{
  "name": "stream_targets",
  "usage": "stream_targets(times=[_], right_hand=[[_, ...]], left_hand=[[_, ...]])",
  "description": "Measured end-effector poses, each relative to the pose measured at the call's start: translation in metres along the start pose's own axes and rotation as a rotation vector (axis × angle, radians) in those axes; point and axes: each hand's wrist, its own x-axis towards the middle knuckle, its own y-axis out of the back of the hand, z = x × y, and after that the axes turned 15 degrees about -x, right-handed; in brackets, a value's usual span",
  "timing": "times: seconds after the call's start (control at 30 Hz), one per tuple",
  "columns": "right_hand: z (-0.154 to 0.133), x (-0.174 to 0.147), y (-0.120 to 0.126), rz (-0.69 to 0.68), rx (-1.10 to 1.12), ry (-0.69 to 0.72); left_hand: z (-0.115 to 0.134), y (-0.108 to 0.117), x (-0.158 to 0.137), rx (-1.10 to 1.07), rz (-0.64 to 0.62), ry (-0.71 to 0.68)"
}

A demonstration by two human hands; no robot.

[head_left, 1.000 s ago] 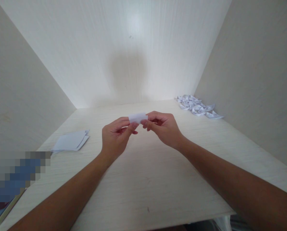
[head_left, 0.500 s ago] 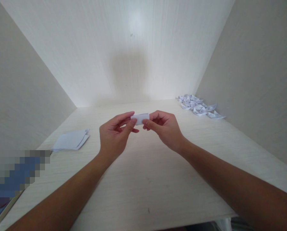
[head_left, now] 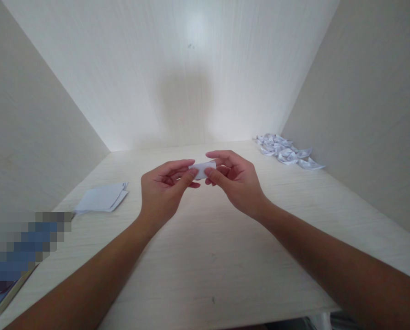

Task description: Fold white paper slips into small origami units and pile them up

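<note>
Thumb-and-finger grips of the left hand [head_left: 161,190] and right hand [head_left: 242,184] are pinching a small paper [head_left: 201,172]. Folding is seemingly the step in hand, the next move probably calling for even thumb pressure along a crease. The paper is sitting between both grips, above the tabletop [head_left: 205,247], with sheets [head_left: 98,197] lying left and folded pieces [head_left: 286,156] far right.

Both hands [head_left: 165,189] [head_left: 241,183] in facing pinches
</note>
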Motion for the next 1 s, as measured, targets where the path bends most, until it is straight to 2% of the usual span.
stream_targets(times=[0.13, 0.57, 0.8, 1.0], right_hand=[[-0.0002, -0.0004, 0.0003, 0.011, -0.052, 0.003], [0.0008, 0.0019, 0.003, 0.002, -0.028, 0.016], [-0.0004, 0.0016, 0.0048, -0.013, -0.056, 0.005], [0.0002, 0.0024, 0.0056, -0.016, -0.051, 0.014]], left_hand=[[0.0027, -0.0014, 0.001, -0.028, -0.006, 0.017], [0.0045, 0.0015, 0.0025, -0.079, -0.048, 0.079], [0.0065, 0.0003, 0.0034, -0.026, -0.024, 0.1], [0.0061, 0.0013, 0.0042, -0.069, -0.039, 0.12]])
